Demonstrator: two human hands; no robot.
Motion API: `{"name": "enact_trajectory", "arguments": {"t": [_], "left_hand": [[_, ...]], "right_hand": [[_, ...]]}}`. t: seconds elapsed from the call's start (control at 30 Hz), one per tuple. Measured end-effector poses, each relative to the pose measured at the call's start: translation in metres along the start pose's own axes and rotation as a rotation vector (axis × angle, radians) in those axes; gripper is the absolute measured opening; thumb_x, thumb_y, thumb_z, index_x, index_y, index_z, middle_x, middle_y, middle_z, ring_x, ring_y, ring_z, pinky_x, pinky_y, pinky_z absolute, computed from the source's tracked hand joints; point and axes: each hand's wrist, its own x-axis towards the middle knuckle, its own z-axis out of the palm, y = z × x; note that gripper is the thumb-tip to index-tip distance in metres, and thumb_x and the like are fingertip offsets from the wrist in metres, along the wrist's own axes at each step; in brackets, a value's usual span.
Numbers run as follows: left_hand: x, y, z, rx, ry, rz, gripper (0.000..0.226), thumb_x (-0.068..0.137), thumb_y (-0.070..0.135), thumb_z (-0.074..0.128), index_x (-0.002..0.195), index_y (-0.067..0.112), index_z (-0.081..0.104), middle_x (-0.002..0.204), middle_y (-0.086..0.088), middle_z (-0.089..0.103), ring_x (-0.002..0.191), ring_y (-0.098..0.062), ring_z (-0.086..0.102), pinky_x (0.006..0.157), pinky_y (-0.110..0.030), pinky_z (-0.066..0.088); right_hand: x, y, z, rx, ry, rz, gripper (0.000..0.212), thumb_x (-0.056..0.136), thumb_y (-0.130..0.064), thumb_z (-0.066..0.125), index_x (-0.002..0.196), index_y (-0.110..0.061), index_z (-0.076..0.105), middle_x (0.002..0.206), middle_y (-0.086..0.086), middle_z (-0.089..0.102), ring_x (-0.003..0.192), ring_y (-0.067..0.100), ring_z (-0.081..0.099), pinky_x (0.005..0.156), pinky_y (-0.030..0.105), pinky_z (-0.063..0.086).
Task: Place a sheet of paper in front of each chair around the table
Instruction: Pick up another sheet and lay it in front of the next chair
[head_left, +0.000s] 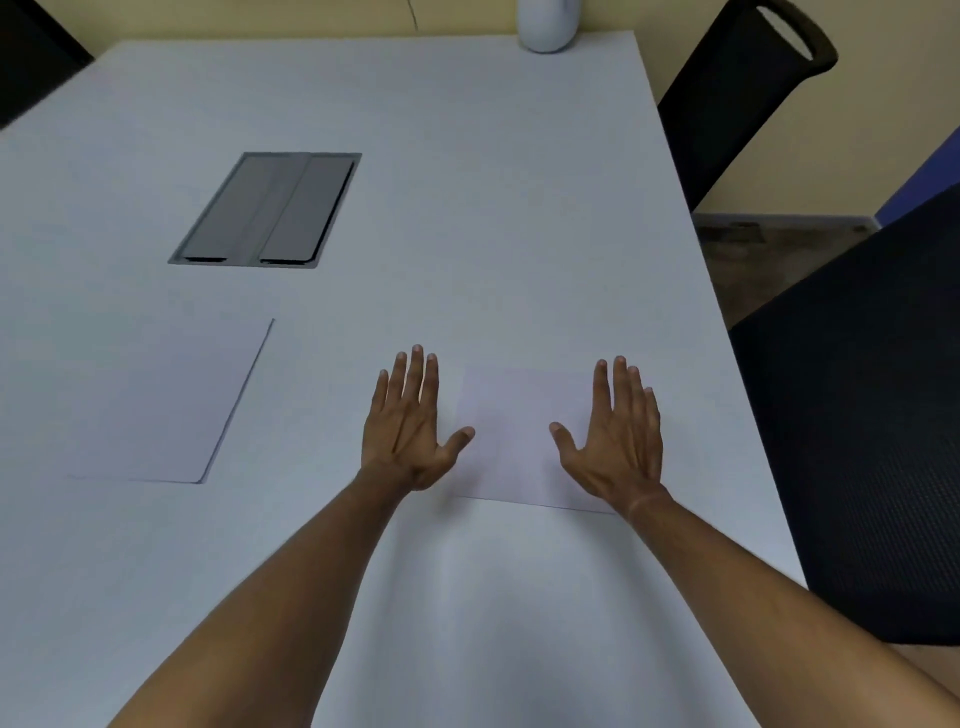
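On white table (467, 208), left hand (410, 431), right hand (618, 441) flat, flanking paper sheet (519, 431)

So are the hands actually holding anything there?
Nothing is gripped. The left hand and right hand lie open and flat at the left and right edges of a sheet of paper on the table.

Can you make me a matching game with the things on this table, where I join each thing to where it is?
Things:
1. small paper
2. big paper
3. grey hatch
4. white object

Places:
A. far table edge
B. between the two hands
C. set into the tabletop
D. lying left of the left hand

Pairs: 1-B, 2-D, 3-C, 4-A. The right hand rests flat, open.
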Motion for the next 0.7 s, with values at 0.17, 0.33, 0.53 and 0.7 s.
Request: {"name": "enact_trajectory", "arguments": {"t": [0.17,0.33,0.53,0.7], "left_hand": [[-0.024,-0.019,-0.017,-0.002,0.032,-0.041,0.098,0.084,0.073,0.014,0.152,0.011,-0.02,0.16,-0.01,-0.025,0.147,-0.026,-0.024,0.121,-0.044,-0.01],[-0.051,-0.051,-0.038,-0.018,0.075,-0.083,0.096,0.086,0.071,0.017,0.151,0.012,-0.022,0.159,-0.009,-0.027,0.147,-0.026,-0.026,0.12,-0.044,-0.012],[-0.094,-0.113,-0.063,-0.005,0.131,-0.147,0.096,0.084,0.072,0.015,0.152,0.013,-0.021,0.16,-0.01,-0.026,0.147,-0.025,-0.025,0.12,-0.046,-0.011],[-0.142,-0.19,-0.085,0.018,0.173,-0.178,0.096,0.084,0.072,0.014,0.152,0.013,-0.019,0.16,-0.01,-0.024,0.147,-0.025,-0.023,0.12,-0.048,-0.01]], "right_hand": [[-0.006,-0.036,-0.01,-0.073,0.011,-0.11,0.098,0.085,-0.068,0.035,0.158,-0.01,0.002,0.165,0.015,0.0,0.153,0.03,0.0,0.123,0.049,0.003],[-0.012,-0.081,-0.022,-0.087,0.032,-0.191,0.099,0.086,-0.071,0.03,0.158,-0.011,0.0,0.166,0.014,-0.003,0.153,0.029,-0.004,0.123,0.05,0.002],[-0.026,-0.162,-0.025,-0.072,0.055,-0.26,0.1,0.085,-0.074,0.026,0.157,-0.012,-0.005,0.165,0.013,-0.009,0.153,0.027,-0.009,0.123,0.048,-0.001],[-0.058,-0.249,-0.019,-0.05,0.08,-0.294,0.1,0.086,-0.074,0.026,0.157,-0.011,-0.006,0.165,0.014,-0.009,0.153,0.027,-0.009,0.123,0.049,-0.001]]}}
